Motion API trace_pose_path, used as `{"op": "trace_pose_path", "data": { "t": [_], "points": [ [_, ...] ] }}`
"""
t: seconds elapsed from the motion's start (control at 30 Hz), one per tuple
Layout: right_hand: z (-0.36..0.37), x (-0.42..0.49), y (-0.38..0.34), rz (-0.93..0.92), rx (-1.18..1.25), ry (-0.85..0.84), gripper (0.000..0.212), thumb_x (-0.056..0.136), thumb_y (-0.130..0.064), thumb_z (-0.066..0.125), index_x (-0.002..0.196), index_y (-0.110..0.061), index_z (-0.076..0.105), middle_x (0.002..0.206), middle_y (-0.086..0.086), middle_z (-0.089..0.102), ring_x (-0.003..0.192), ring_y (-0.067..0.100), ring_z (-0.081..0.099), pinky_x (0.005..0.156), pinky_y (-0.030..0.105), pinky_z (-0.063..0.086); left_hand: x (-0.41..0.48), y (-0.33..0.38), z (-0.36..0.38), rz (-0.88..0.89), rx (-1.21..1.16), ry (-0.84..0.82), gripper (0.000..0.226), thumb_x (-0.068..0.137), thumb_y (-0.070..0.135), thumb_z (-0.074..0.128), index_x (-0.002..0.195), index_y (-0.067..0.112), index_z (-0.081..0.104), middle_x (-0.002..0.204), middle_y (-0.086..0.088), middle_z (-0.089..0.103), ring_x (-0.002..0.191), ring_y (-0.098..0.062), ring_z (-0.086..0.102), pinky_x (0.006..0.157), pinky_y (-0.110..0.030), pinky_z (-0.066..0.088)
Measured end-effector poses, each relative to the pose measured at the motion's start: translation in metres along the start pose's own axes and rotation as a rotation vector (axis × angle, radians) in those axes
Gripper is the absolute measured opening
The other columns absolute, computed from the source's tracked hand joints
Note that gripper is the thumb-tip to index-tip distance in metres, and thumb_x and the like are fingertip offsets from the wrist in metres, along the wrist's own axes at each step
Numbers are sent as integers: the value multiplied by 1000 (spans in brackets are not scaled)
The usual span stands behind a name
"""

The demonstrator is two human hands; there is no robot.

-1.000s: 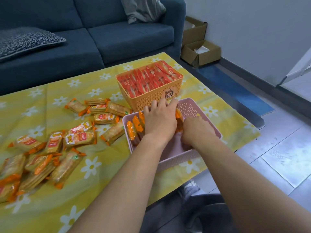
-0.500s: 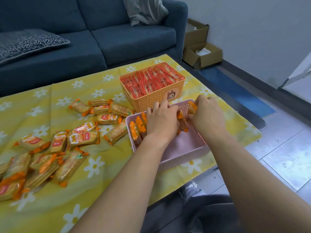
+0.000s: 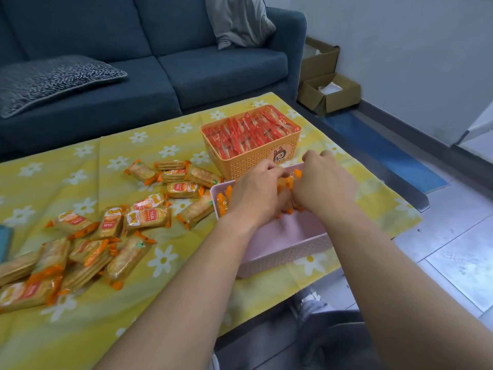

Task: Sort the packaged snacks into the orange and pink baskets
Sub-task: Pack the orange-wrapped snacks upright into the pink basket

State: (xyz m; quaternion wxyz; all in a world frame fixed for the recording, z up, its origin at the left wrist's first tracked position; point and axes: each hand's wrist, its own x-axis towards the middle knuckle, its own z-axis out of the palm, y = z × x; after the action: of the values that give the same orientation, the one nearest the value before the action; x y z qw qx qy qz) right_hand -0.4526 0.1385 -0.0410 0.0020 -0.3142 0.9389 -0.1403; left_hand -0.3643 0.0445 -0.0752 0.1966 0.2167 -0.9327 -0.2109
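Nearest, two bare forearms are seen reaching out over the near edge of a yellow daisy-print tablecloth (image 3: 165, 303). Just beyond them the pink basket (image 3: 282, 256) is set at the near right of the cloth, its near part bare. At its far end both hands are gathered: the left hand (image 3: 256, 194) is curled over a short row of orange-wrapped packets (image 3: 222, 202) stood on edge along the left wall, and the right hand (image 3: 324, 184) is closed around one such packet (image 3: 286, 182), which is being pressed in against the row.

To the left, many more of the orange-wrapped biscuit packs (image 3: 148, 217) are scattered flat on the cloth, well apart from the basket. They are judged to be light and crinkly, with slippery film and brittle contents, so they are best pinched by the long sides rather than squeezed across the flat faces or pulled by the crimped ends.

Farther off, touching or just beside the pink basket's far end, the orange basket (image 3: 253, 161) is seen packed full of red-wrapped packets (image 3: 250, 134). Beyond it a blue sofa (image 3: 186, 70) is seen.
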Motion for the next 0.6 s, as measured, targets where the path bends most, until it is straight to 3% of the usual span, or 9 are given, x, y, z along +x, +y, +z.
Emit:
{"op": "trace_pose_path", "data": {
  "t": [0.13, 0.27, 0.33, 0.47, 0.6],
  "points": [
    [-3, -12, -37, -168, 142, 95, 44, 91, -20, 62, 134, -17, 51, 134, 11, 50, 124, 34, 47, 78, 39, 42, -17, -22, -25, -24, 33, 148, 21, 91, 28, 63, 110, 23, 72, 110, 4, 61, 102, -19, 60, 81, -38, 51],
    [10, -35, -92, -368, 396, 69, 43, 90, -12, 60, 132, -15, 54, 129, 11, 54, 118, 33, 52, 92, 43, 46, -46, -65, -64, -174, 124, 246, 20, 86, 17, 59, 100, 23, 72, 103, 0, 63, 98, -25, 61, 79, -39, 49],
    [21, -45, -123, -445, 479, -47, 47, 89, -2, 56, 134, -12, 54, 128, 14, 56, 117, 34, 55, 95, 42, 44, -65, -97, -81, -290, 241, 241, 22, 83, 15, 60, 100, 26, 71, 107, -1, 66, 102, -28, 62, 82, -41, 50],
    [70, -54, -164, -536, 301, -393, 55, 90, 0, 51, 144, -9, 47, 142, 20, 51, 133, 37, 48, 108, 42, 41, -98, -166, -105, -513, 404, -11, 53, 82, 16, 66, 131, 34, 58, 135, 1, 60, 125, -29, 55, 98, -43, 47],
    [108, -51, -180, -548, 24, -363, 58, 94, -3, 47, 150, -12, 37, 160, 13, 24, 149, 40, 20, 117, 50, 32, -106, -200, -101, -540, 435, -220, 77, 83, 23, 70, 150, 42, 37, 154, 10, 43, 140, -23, 40, 113, -41, 30]
  ]
}}
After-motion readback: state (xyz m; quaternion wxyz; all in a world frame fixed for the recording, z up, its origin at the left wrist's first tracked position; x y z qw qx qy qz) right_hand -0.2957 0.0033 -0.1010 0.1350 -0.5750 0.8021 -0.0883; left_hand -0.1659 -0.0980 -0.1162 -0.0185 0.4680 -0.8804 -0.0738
